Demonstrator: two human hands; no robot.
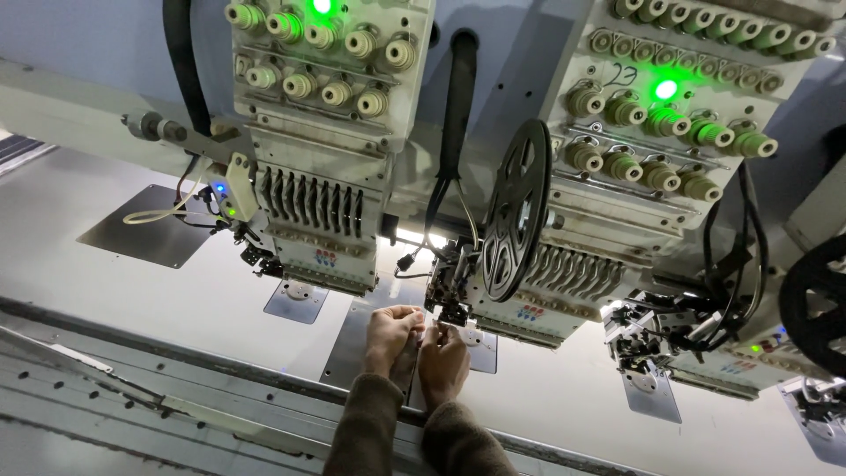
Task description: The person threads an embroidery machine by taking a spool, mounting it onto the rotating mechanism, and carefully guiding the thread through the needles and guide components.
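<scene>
Landmark: black reel (515, 211).
Left hand (390, 335): below the reel, fingertips pinched on something fine.
Right hand (443, 360): beside it, likewise pinched.
Advice: probably keep both hands steady, close under the sequin device (451, 286).

Sequin device on an embroidery head

The sequin device (451, 295) is a small dark metal assembly hanging at the left side of the second embroidery head (564, 264), just below a black spoked reel (515, 211) standing on edge. Both hands meet right under it, fingertips pinched at its lower tip; what they pinch is too small to tell.
</scene>
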